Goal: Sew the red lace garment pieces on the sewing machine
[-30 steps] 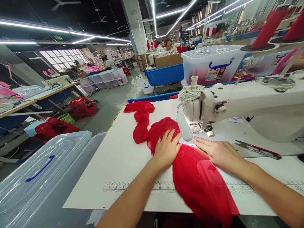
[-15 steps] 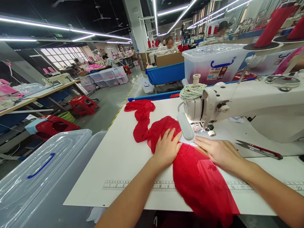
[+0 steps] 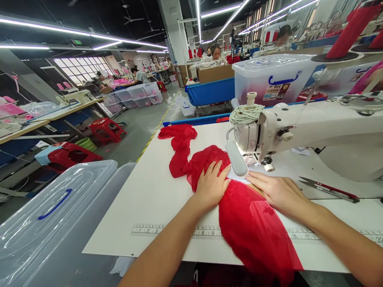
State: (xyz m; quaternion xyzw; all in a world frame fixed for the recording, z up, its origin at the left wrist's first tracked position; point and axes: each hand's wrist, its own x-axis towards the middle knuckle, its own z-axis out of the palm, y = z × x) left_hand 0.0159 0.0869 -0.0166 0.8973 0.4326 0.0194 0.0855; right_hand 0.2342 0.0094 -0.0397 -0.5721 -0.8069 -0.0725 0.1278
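Observation:
Red lace fabric (image 3: 251,227) lies across the white sewing table and hangs over its front edge. My left hand (image 3: 212,185) rests flat on the fabric, fingers spread, left of the sewing machine's needle area. On the fabric's right edge lies my right hand (image 3: 277,191), fingers stretched toward the needle area. The sewing machine (image 3: 317,127) stands just beyond both hands. Its pale lamp-like arm (image 3: 237,158) hides the needle and presser foot. A narrower red strip of fabric (image 3: 180,153) trails away at the far left.
Thread snips (image 3: 329,189) lie right of my right hand. A printed ruler (image 3: 206,232) runs along the table's front. A lidded clear plastic box (image 3: 60,215) stands at the left. Behind the machine are another plastic box (image 3: 254,79) and red thread cones (image 3: 350,34).
The view has shifted slightly, so everything sits a little further right. Both hands and the fabric keep nearly the same places on the table.

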